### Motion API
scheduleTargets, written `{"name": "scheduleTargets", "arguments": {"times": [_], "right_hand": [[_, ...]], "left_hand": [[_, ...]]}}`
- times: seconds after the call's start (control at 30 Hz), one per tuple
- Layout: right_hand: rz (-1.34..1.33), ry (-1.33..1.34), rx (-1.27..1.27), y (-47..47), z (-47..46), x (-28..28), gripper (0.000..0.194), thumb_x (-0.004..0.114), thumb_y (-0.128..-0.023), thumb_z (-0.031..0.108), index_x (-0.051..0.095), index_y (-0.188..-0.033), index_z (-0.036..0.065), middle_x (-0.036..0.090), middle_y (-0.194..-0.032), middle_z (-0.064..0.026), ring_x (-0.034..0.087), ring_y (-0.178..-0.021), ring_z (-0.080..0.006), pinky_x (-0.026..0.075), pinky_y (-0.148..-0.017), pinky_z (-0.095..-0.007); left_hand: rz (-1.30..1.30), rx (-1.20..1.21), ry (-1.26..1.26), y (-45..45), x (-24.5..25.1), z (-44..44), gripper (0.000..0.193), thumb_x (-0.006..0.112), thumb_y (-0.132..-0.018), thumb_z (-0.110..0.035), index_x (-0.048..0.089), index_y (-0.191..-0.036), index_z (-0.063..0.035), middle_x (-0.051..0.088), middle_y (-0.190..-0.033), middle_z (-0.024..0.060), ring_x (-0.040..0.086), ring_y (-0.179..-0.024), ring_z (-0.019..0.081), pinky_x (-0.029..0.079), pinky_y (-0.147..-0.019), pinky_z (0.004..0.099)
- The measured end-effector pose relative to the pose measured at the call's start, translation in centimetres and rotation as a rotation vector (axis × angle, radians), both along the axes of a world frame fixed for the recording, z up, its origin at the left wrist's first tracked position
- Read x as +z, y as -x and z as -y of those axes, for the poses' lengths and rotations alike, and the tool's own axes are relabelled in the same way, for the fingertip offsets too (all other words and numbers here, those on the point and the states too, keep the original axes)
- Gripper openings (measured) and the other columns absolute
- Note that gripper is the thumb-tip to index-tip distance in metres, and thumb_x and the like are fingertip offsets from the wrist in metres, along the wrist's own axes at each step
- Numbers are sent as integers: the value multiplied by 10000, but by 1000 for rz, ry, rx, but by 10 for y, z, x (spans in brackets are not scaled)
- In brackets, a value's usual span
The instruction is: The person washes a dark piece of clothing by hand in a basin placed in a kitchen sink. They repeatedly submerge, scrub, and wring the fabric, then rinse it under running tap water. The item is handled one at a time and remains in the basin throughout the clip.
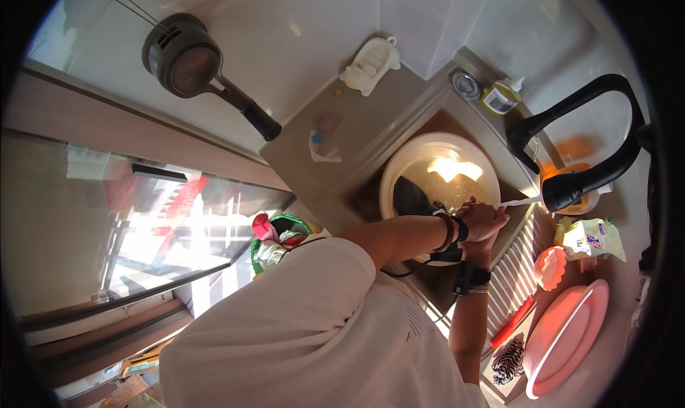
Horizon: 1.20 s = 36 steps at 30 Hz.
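Note:
My left hand (478, 219) and my right hand (481, 243) are pressed together, the left lying over the right. A thin stream of water (519, 201) from the black faucet (567, 191) reaches them. They are over the right rim of a pale round basin (387, 186) standing in the sink (369, 198). Water fills the basin, with a dark cloth (411, 196) partly under it. My overlapping fingers hide whether anything lies between my palms. Each wrist wears a dark band with a small device.
A dish soap bottle (501, 96) stands behind the sink. At right are a ridged drainboard (511, 266), red-handled tool (512, 322), pink basin (567, 338) and striped cloth (508, 361). A saucepan (195, 68) hangs upper left. A white soap dish (372, 65) sits by the wall.

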State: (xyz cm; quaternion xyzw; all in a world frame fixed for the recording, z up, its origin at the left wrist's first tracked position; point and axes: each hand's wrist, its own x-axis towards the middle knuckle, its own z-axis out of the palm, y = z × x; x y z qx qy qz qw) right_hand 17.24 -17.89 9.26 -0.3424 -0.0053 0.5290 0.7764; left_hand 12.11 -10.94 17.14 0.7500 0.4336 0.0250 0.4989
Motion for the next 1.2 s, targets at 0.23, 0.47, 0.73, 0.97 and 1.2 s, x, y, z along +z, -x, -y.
{"name": "scheduleTargets", "arguments": {"times": [0.23, 0.47, 0.73, 0.97, 1.2], "right_hand": [[-122, -48, 44, 2, 13, -20, 428, 360, -1021, 402, 509, -1268, 86, 542, -1222, -69, 492, -1135, -202, 386, -1001, -358], [-261, -158, 99, -15, -6, -15, 353, 389, -1033, 329, 551, -1211, 71, 569, -1143, -39, 504, -1072, -161, 394, -977, -323], [53, 157, -160, -32, -33, -14, 292, 429, -1023, 252, 581, -1167, 47, 559, -943, -8, 511, -870, -114, 431, -866, -282], [256, 174, 176, -39, -26, -10, 362, 539, -931, 188, 614, -1243, 21, 599, -747, 10, 523, -677, -112, 456, -741, -244], [1222, 468, 466, -23, -50, 25, 245, 577, -834, 188, 713, -770, -6, 699, -823, -88, 652, -746, -174, 484, -737, -285]], "left_hand": [[303, 212, -168, -47, -68, 5, 524, 344, -992, -526, 555, -904, -54, 552, -770, 129, 577, -775, 270, 479, -693, 407], [2016, 853, 1195, -80, -91, 23, 316, 437, -1006, -333, 574, -1112, -69, 571, -881, 110, 527, -733, 195, 438, -633, 308], [1368, 556, 1266, -24, -90, 12, 293, 499, -990, -123, 499, -1271, -39, 569, -1187, 133, 575, -1052, 219, 479, -984, 392], [743, 236, 1170, 25, -76, -9, 254, 493, -991, -155, 511, -1222, -51, 578, -1144, 114, 581, -1004, 212, 487, -942, 381], [609, 167, 1049, 2, -77, -26, 223, 487, -991, -186, 524, -1174, -64, 586, -1100, 95, 587, -957, 205, 495, -901, 370]]}}
